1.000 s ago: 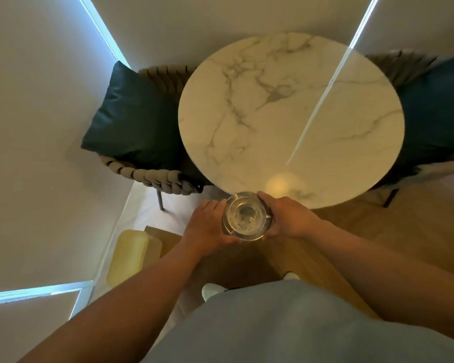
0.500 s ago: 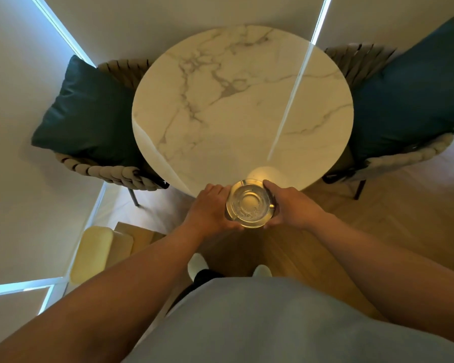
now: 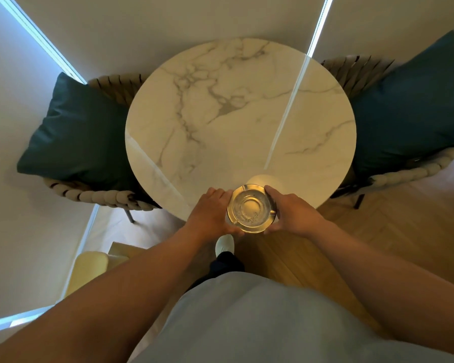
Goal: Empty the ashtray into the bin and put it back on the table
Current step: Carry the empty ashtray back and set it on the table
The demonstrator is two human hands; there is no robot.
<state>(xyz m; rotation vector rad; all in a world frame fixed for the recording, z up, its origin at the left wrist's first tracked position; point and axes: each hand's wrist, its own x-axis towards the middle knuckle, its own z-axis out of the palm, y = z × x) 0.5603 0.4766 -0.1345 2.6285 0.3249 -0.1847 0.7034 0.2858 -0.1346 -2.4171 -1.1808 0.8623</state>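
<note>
A round clear glass ashtray (image 3: 251, 208) is held level between both hands, over the near edge of the round white marble table (image 3: 236, 121). My left hand (image 3: 210, 213) grips its left rim and my right hand (image 3: 292, 212) grips its right rim. A few grey specks lie in the ashtray's bowl. No bin is recognisable in the view.
Two woven chairs with dark teal cushions flank the table, one at the left (image 3: 81, 137) and one at the right (image 3: 414, 106). A pale yellow object (image 3: 88, 268) stands on the floor at lower left. My white shoe (image 3: 224, 243) is on the wooden floor below the ashtray.
I have stepped closer and the view has swung so the table is centred. Both hands have carried the ashtray forward, from short of the table's rim to over its near edge.
</note>
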